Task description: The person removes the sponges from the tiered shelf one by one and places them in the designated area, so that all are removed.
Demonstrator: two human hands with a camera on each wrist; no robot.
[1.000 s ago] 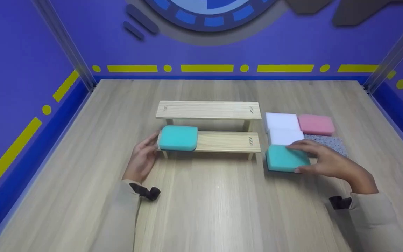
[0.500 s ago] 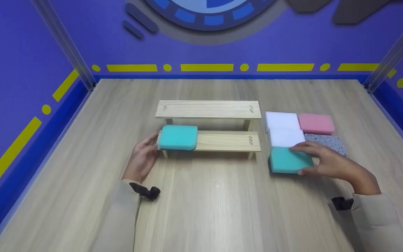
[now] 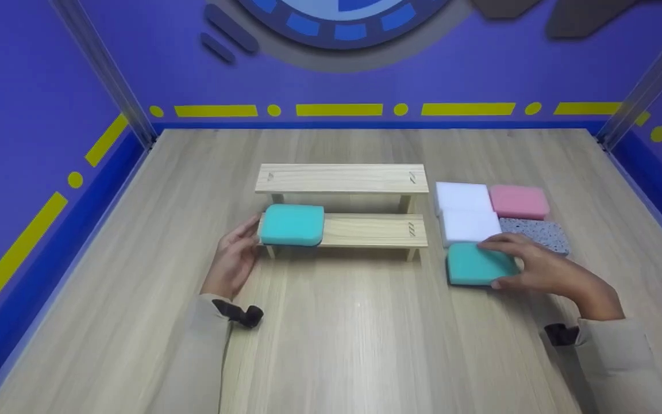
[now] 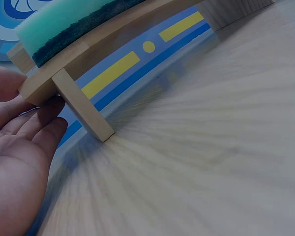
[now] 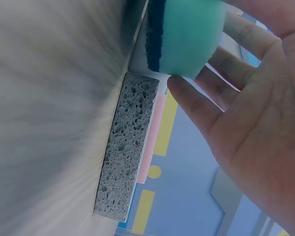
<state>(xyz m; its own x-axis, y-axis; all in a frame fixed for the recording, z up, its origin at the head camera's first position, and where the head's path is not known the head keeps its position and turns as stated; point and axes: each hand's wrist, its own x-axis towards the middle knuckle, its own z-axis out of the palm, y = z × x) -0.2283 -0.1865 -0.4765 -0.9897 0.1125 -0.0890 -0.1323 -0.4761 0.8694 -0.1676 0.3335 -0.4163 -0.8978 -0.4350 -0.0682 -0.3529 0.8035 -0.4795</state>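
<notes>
A two-tier wooden shelf (image 3: 365, 231) stands mid-table, with a teal sponge (image 3: 292, 224) on the left part of its lower board. My left hand (image 3: 232, 260) grips that board's left end; in the left wrist view its thumb (image 4: 5, 84) is at the board's end and the fingers curl underneath. To the right of the shelf, my right hand (image 3: 543, 273) holds a second teal sponge (image 3: 477, 264) between thumb and fingers. The right wrist view shows its dark scouring layer (image 5: 155, 37) facing the table; whether it touches the table I cannot tell.
Beyond the right hand lie two white sponges (image 3: 462, 197), a pink sponge (image 3: 519, 201) and a speckled grey sponge (image 3: 538, 234), grouped closely. Blue panels (image 3: 342, 86) enclose the table's back and sides.
My right hand has shifted the held teal sponge slightly right and towards me, uncovering more of the nearer white sponge. The left hand and shelf have stayed put.
</notes>
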